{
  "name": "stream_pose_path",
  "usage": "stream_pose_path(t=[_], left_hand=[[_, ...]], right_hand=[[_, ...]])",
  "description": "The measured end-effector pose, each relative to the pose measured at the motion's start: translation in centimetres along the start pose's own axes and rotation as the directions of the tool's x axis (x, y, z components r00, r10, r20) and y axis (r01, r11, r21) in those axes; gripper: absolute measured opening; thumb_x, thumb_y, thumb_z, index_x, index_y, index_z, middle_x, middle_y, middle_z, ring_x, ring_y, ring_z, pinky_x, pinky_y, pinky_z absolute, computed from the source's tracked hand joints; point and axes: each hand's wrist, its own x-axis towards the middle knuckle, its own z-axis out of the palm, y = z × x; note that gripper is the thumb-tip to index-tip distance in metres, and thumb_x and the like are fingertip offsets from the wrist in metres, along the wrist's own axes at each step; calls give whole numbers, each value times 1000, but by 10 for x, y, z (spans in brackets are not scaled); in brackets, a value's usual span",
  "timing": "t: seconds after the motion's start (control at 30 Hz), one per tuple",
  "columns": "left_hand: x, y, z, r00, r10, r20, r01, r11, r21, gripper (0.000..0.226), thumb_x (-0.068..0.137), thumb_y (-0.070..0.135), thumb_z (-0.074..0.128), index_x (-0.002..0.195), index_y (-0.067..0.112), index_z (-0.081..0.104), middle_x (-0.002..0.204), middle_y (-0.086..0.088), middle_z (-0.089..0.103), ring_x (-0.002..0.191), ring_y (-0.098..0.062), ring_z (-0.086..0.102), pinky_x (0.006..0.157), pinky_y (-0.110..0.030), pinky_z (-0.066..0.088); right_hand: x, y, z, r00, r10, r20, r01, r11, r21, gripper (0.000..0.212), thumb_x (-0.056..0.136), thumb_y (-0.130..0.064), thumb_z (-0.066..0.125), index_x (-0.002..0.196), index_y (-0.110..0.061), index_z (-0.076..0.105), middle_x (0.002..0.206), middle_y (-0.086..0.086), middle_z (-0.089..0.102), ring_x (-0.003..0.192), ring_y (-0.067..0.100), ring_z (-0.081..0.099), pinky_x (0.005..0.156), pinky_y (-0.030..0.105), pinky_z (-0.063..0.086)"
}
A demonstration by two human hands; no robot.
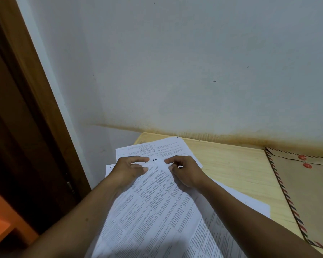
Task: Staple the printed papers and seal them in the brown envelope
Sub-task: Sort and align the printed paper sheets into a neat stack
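Note:
Several printed white sheets lie fanned over the near left part of a light wooden table (231, 161). The top printed sheet (157, 202) runs diagonally toward me, and another printed sheet (164, 148) lies flat behind it. My left hand (129, 170) pinches the top sheet's far corner from the left. My right hand (183, 172) pinches the same corner from the right, fingers curled. The brown envelope (306, 198), with a striped border and two red string buttons, lies flat at the table's right side. No stapler is in view.
The table stands against a grey wall (194, 71) stained brown along its base. A dark wooden door frame (26, 108) rises at the left. An orange surface (0, 220) shows at the lower left. Bare tabletop separates the sheets from the envelope.

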Motion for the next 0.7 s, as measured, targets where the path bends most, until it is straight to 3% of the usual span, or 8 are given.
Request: stream_pose_path(t=[0.1, 0.2, 0.33, 0.47, 0.57, 0.63, 0.7], left_hand=[[5, 7, 4, 997, 73, -36, -72, 997, 9, 29, 88, -10, 72, 109, 10, 76, 95, -26, 70, 89, -33, 73, 90, -38, 59], [8, 20, 5, 997, 82, 8, -82, 997, -8, 30, 90, -11, 70, 111, 10, 75, 92, -22, 70, 85, -29, 75, 79, -30, 62], [8, 39, -3, 992, 20, 127, -43, 982, 185, 42, 89, 2, 76, 122, 28, 74, 117, -17, 73, 106, -26, 73, 98, -40, 58], [5, 46, 3, 993, 67, 101, -82, 986, 143, 42, 94, -8, 65, 126, 18, 71, 106, -19, 78, 87, -24, 78, 71, -26, 62], [9, 39, 3, 990, 132, 53, -140, 967, 212, 43, 95, -5, 66, 125, 25, 72, 108, -25, 75, 93, -27, 76, 87, -34, 62], [11, 35, -1, 988, 156, 24, -157, 959, 235, 44, 94, -2, 68, 118, 35, 73, 111, -27, 73, 100, -32, 75, 99, -45, 58], [10, 31, -4, 986, 165, -3, -160, 959, 236, 46, 93, 0, 70, 113, 42, 74, 110, -23, 75, 102, -33, 75, 101, -50, 56]], right_hand=[[2, -10, -15, 998, -36, 49, 37, 999, -20, 35, 94, -6, 56, 118, -25, 72, 82, -3, 65, 78, 9, 62, 78, 18, 49], [5, -20, -32, 993, -69, 92, 72, 997, -25, 39, 94, -2, 56, 123, -25, 70, 84, -3, 65, 81, 7, 61, 81, 14, 47], [10, -23, -44, 995, -91, 36, 91, 996, 12, 41, 93, 1, 56, 119, -26, 73, 89, 11, 68, 83, 9, 60, 84, 18, 47], [13, -24, -43, 996, -84, 13, 84, 994, -66, 40, 95, -3, 55, 123, -28, 70, 88, 1, 64, 87, 14, 61, 91, 27, 47], [12, -35, -40, 995, -88, 52, 97, 970, -224, 46, 96, -3, 49, 130, -30, 64, 100, -4, 66, 95, 16, 63, 86, 28, 48], [12, -42, -36, 991, -117, 67, 130, 961, -246, 42, 98, -6, 49, 132, -25, 62, 109, -9, 65, 98, 14, 63, 84, 26, 45], [13, -45, -30, 991, -128, 40, 134, 964, -230, 38, 98, -11, 52, 133, -22, 62, 114, -5, 66, 98, 15, 63, 83, 24, 43]])
